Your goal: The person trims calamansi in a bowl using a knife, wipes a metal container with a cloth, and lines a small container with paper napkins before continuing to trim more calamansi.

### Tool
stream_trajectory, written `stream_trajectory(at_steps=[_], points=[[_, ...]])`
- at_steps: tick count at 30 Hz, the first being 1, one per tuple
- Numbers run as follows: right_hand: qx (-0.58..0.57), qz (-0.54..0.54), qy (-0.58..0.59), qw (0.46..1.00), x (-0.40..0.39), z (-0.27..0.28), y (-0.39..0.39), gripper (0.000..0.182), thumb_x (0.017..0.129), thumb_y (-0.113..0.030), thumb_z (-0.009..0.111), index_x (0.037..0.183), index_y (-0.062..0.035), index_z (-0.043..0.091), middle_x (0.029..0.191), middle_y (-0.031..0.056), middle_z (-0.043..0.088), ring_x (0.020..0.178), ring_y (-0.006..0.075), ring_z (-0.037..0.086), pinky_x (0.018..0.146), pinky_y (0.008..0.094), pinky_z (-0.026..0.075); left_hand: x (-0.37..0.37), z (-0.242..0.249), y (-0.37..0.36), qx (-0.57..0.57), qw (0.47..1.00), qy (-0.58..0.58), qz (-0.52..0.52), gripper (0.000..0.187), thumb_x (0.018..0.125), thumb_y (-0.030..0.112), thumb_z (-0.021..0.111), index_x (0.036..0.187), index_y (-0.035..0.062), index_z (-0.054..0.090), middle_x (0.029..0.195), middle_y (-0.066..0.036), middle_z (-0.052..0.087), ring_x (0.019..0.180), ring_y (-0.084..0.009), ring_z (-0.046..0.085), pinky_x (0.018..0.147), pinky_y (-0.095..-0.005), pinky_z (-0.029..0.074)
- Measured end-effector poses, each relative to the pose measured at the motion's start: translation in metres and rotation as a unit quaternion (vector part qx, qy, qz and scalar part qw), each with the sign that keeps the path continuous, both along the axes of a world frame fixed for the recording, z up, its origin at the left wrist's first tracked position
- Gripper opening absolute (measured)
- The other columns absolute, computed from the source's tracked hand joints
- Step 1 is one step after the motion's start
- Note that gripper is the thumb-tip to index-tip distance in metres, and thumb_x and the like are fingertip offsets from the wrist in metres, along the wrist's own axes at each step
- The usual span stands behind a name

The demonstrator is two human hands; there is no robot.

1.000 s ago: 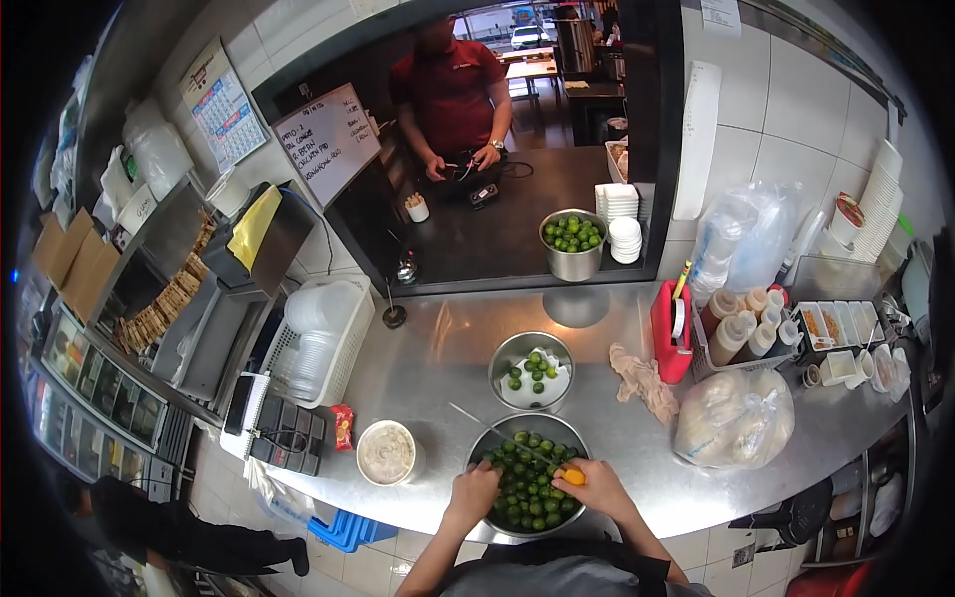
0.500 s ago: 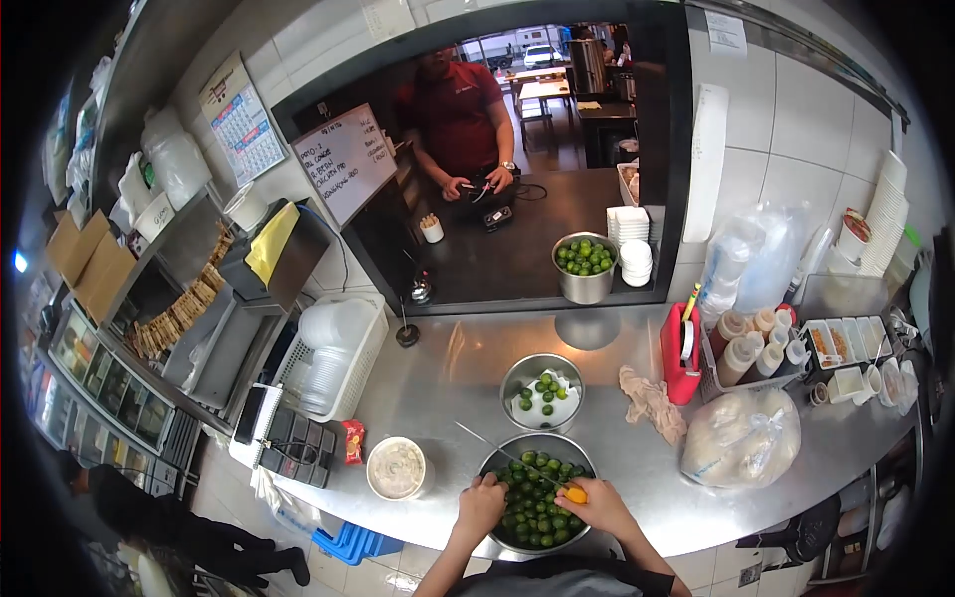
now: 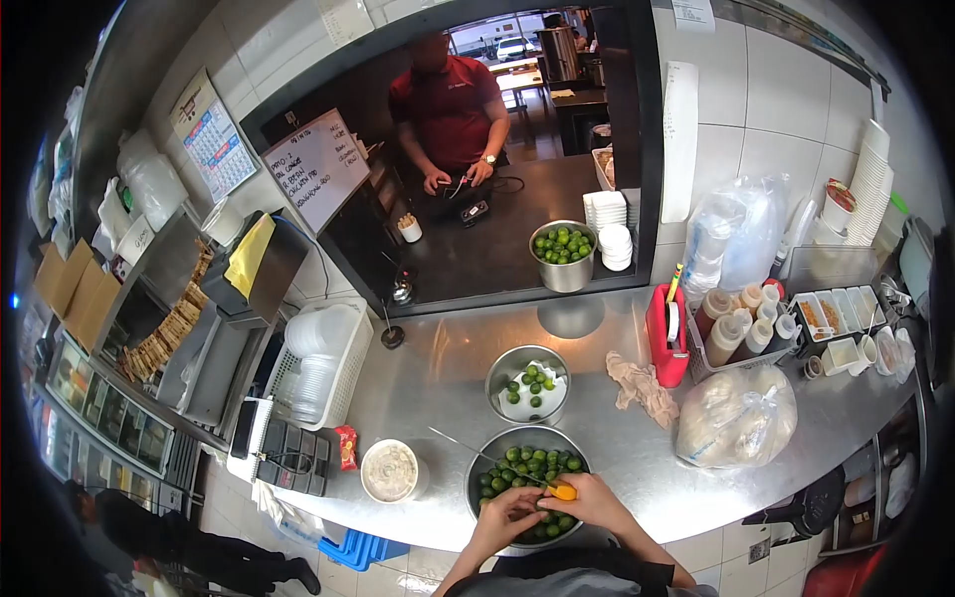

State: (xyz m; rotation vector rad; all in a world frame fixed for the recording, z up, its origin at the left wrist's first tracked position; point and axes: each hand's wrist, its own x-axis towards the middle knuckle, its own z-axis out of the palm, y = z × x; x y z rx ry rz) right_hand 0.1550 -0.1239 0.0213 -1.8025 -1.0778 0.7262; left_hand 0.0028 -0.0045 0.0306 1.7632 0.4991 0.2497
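Observation:
My right hand (image 3: 587, 499) is closed around the orange-yellow handle of a knife (image 3: 563, 492), its long thin blade pointing up and left across a steel bowl (image 3: 477, 460). My left hand (image 3: 509, 517) is beside the right one, fingers pinched together just below the handle; whatever they hold is hidden. Both hands are over the near part of this bowl, which is full of small green limes (image 3: 538, 461). Behind it stands a second steel bowl (image 3: 494, 370), lined with white paper, with several limes (image 3: 537, 381) in it.
A white tub (image 3: 392, 471) and red packet (image 3: 346, 447) are on the left. To the right lie a crumpled cloth (image 3: 642, 388), a tied plastic bag (image 3: 736, 416) and sauce bottles (image 3: 731, 333). A pot of limes (image 3: 564, 269) sits on the pass ledge, where a person in red (image 3: 450, 109) stands.
My left hand has come out from among the limes toward my right hand and the knife handle. The view has shifted slightly.

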Motion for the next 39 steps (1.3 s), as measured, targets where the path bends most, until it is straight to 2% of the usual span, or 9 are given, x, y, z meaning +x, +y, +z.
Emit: stream_trajectory(at_steps=[7, 10, 11, 17, 20, 23, 29, 35, 39], points=[[-0.004, 0.016, 0.022, 1.000, 0.004, 0.005, 0.000, 0.046, 0.070, -0.042, 0.075, 0.083, 0.0015, 0.063, 0.072, 0.0141, 0.063, 0.066, 0.0257, 0.062, 0.062, 0.0322, 0.047, -0.005, -0.007, -0.012, -0.100, 0.992, -0.062, 0.052, 0.036, 0.081, -0.001, 0.064, 0.116, 0.0003, 0.056, 0.103, -0.007, 0.058, 0.088, -0.0142, 0.062, 0.078, -0.0238, 0.050], [0.003, 0.020, 0.020, 1.000, 0.002, 0.006, 0.000, 0.053, 0.069, -0.049, 0.071, 0.089, 0.0002, 0.064, 0.080, 0.0180, 0.064, 0.076, 0.0362, 0.062, 0.067, 0.0388, 0.049, -0.008, -0.006, -0.009, -0.163, 0.983, -0.049, 0.064, 0.039, 0.082, -0.002, 0.062, 0.120, 0.0009, 0.054, 0.102, -0.006, 0.058, 0.088, -0.0138, 0.062, 0.078, -0.0243, 0.050], [0.003, 0.012, 0.011, 1.000, 0.002, 0.003, 0.000, 0.053, 0.069, -0.049, 0.071, 0.089, -0.0003, 0.064, 0.080, 0.0176, 0.064, 0.076, 0.0362, 0.062, 0.067, 0.0388, 0.049, -0.008, -0.005, -0.008, -0.184, 0.980, -0.041, 0.064, 0.040, 0.082, -0.002, 0.062, 0.121, 0.0012, 0.054, 0.102, -0.006, 0.058, 0.088, -0.0136, 0.062, 0.078, -0.0245, 0.050], [-0.022, -0.002, -0.005, 1.000, 0.001, 0.003, -0.003, 0.052, 0.071, -0.050, 0.069, 0.092, -0.0021, 0.065, 0.082, 0.0165, 0.065, 0.078, 0.0362, 0.062, 0.069, 0.0405, 0.049, -0.003, -0.009, -0.011, -0.162, 0.985, -0.032, 0.057, 0.041, 0.082, 0.001, 0.064, 0.121, 0.0026, 0.054, 0.094, -0.007, 0.063, 0.086, -0.0125, 0.061, 0.078, -0.0246, 0.050], [-0.044, 0.008, 0.003, 0.999, 0.002, 0.009, -0.003, 0.052, 0.072, -0.050, 0.068, 0.093, -0.0021, 0.065, 0.083, 0.0172, 0.065, 0.080, 0.0362, 0.062, 0.071, 0.0408, 0.049, 0.001, -0.006, -0.010, -0.019, 0.996, -0.054, 0.064, 0.037, 0.081, 0.001, 0.065, 0.118, 0.0032, 0.057, 0.095, -0.005, 0.060, 0.086, -0.0116, 0.059, 0.076, -0.0237, 0.050], [-0.036, -0.007, 0.008, 0.999, 0.001, 0.010, -0.002, 0.051, 0.073, -0.048, 0.068, 0.094, -0.0013, 0.065, 0.084, 0.0182, 0.065, 0.081, 0.0363, 0.062, 0.071, 0.0403, 0.049, 0.001, -0.002, -0.009, 0.009, 0.997, -0.043, 0.070, 0.036, 0.079, 0.003, 0.067, 0.115, 0.0060, 0.061, 0.094, -0.005, 0.058, 0.083, -0.0119, 0.059, 0.074, -0.0236, 0.050], [-0.010, -0.017, 0.015, 1.000, 0.001, 0.003, 0.001, 0.049, 0.074, -0.045, 0.068, 0.094, -0.0001, 0.065, 0.084, 0.0188, 0.065, 0.081, 0.0366, 0.062, 0.071, 0.0396, 0.049, -0.003, -0.006, -0.006, -0.046, 0.998, 0.004, 0.053, 0.036, 0.083, 0.002, 0.063, 0.118, 0.0068, 0.059, 0.100, -0.003, 0.055, 0.092, -0.0099, 0.054, 0.074, -0.0222, 0.049], [0.005, -0.012, 0.013, 1.000, 0.001, 0.006, 0.001, 0.043, 0.074, -0.039, 0.069, 0.092, -0.0003, 0.064, 0.081, 0.0196, 0.064, 0.078, 0.0371, 0.062, 0.068, 0.0397, 0.049, 0.001, -0.005, -0.006, -0.031, 0.994, -0.081, 0.071, 0.033, 0.082, -0.002, 0.062, 0.114, 0.0045, 0.059, 0.107, -0.004, 0.054, 0.092, -0.0094, 0.055, 0.076, -0.0219, 0.050], [0.005, -0.015, 0.008, 1.000, 0.002, 0.004, 0.002, 0.040, 0.075, -0.037, 0.068, 0.090, -0.0003, 0.064, 0.080, 0.0200, 0.063, 0.077, 0.0373, 0.062, 0.067, 0.0400, 0.049, -0.001, -0.012, -0.004, -0.054, 0.993, -0.070, 0.079, 0.033, 0.081, -0.003, 0.062, 0.113, 0.0025, 0.058, 0.109, -0.007, 0.056, 0.089, -0.0122, 0.059, 0.072, -0.0225, 0.051]])
